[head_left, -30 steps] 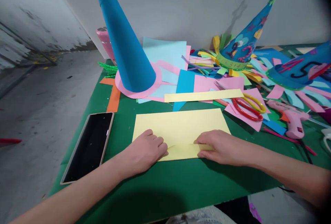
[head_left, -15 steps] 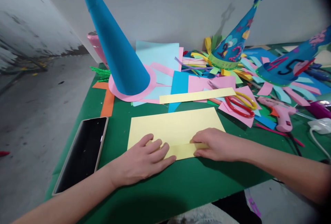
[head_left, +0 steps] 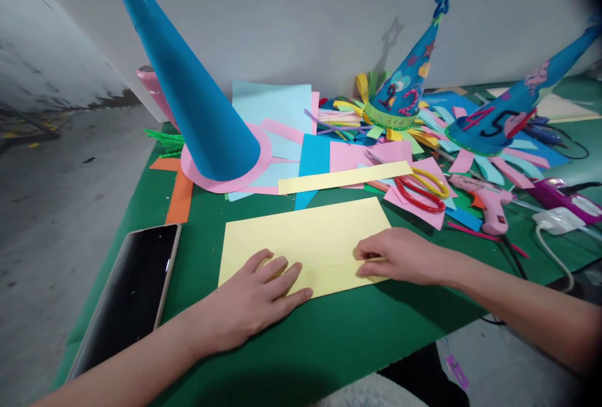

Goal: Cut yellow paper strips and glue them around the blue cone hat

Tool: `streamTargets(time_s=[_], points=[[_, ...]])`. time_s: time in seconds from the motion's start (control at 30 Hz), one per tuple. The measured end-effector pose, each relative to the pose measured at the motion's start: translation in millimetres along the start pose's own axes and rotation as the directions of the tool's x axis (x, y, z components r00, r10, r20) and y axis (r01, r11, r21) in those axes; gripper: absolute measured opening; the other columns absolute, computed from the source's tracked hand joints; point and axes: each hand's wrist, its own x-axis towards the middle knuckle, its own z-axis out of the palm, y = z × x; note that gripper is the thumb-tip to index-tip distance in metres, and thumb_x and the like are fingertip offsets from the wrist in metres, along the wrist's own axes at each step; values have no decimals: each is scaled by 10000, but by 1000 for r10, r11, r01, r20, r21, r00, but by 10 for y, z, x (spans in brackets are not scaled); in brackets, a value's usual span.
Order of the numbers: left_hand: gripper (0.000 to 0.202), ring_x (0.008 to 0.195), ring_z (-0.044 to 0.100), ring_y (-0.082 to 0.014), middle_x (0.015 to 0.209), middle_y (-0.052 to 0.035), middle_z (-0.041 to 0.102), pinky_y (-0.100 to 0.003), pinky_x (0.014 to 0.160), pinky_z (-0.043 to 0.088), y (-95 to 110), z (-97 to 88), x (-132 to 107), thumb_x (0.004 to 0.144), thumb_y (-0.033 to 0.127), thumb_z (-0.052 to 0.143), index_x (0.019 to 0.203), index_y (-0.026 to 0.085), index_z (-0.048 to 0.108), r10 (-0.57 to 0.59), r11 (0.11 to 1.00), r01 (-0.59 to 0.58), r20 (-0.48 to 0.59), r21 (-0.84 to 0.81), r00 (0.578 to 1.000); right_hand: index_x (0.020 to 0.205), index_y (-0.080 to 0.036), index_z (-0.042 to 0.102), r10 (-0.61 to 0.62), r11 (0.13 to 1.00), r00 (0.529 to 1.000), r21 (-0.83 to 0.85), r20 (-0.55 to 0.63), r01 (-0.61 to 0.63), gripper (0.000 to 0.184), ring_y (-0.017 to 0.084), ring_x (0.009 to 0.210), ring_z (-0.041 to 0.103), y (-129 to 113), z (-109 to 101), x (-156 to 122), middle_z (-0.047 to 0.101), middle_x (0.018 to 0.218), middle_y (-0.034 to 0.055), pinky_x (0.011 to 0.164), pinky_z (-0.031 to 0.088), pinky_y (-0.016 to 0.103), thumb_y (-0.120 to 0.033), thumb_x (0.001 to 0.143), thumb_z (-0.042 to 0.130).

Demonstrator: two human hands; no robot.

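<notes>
A pale yellow sheet of paper [head_left: 310, 231] lies on the green table [head_left: 338, 338], its near edge folded up into a narrow flap. My left hand [head_left: 256, 297] lies flat on the sheet's near left part, fingers stretched out. My right hand [head_left: 399, 256] pinches the folded flap at its right end, fingers closed on the paper.
A tablet [head_left: 126, 294] lies at the left edge. A tall blue cone [head_left: 188, 93] stands behind, with coloured paper sheets, a yellow strip [head_left: 343, 177], red-yellow scissors [head_left: 421, 190], a pink glue gun [head_left: 484, 200] and two decorated cone hats [head_left: 409, 90] to the right.
My left hand has opened from a curled grip to lying flat on the sheet. The fold is pressed lower. The view has shifted, so everything sits further left.
</notes>
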Motion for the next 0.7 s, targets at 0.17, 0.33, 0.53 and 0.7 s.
streamTargets(time_s=[0.17, 0.33, 0.53, 0.7], points=[[472, 1040, 435, -271, 1255, -125, 465, -489, 896, 299, -7, -10, 9, 847, 159, 343, 1313, 228, 320, -8, 1000, 8, 33, -12, 999, 772, -227, 560, -38, 999, 999, -23, -7, 38, 238, 129, 645, 548, 20, 22, 17, 630, 717, -23, 500, 258, 217, -427, 832, 446], [494, 1034, 442, -261, 1239, -114, 482, -470, 902, 301, -18, -31, 18, 843, 164, 368, 1328, 230, 298, 1, 1000, -1, 26, -5, 1000, 784, -220, 556, -34, 998, 999, -54, -16, 33, 206, 144, 653, 573, 38, 43, 42, 643, 722, -17, 498, 257, 225, -396, 830, 461], [502, 992, 446, -258, 1215, -104, 493, -469, 887, 261, -27, -27, 49, 845, 182, 362, 1337, 247, 282, 8, 1000, -8, 48, -8, 999, 786, -219, 555, -41, 996, 999, -77, -16, 40, 183, 147, 641, 587, 74, 69, 75, 652, 720, -21, 470, 235, 220, -392, 808, 500], [504, 994, 424, -258, 1228, -91, 478, -469, 894, 232, -26, -22, 48, 855, 183, 338, 1347, 259, 257, -2, 1000, 1, 89, 13, 996, 781, -216, 544, -59, 994, 997, -97, -47, 54, 242, 150, 643, 593, 113, 103, 78, 652, 724, -19, 472, 241, 219, -453, 802, 502]])
